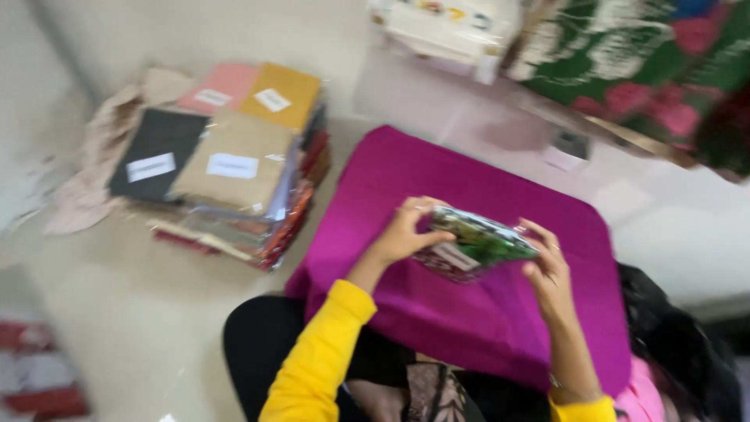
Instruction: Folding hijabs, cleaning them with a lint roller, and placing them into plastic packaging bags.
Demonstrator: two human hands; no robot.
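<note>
Both my hands hold a flat clear-plastic packet of green patterned fabric (pixel 478 242) above a magenta cloth (pixel 469 180) spread on the floor. My left hand (pixel 406 228) grips the packet's left end, fingers curled over its top edge. My right hand (pixel 547 270) holds the right end, a ring on one finger. The packet is tilted, with a white label on its underside. My sleeves are yellow, and my black-clad knee is at the bottom of the view.
A tall stack of packaged fabrics (pixel 234 164) in black, tan, pink and mustard, each with a white label, stands on the pale floor to the left. Green and pink floral fabric (pixel 641 62) lies at the top right. Black cloth (pixel 672 336) sits at right.
</note>
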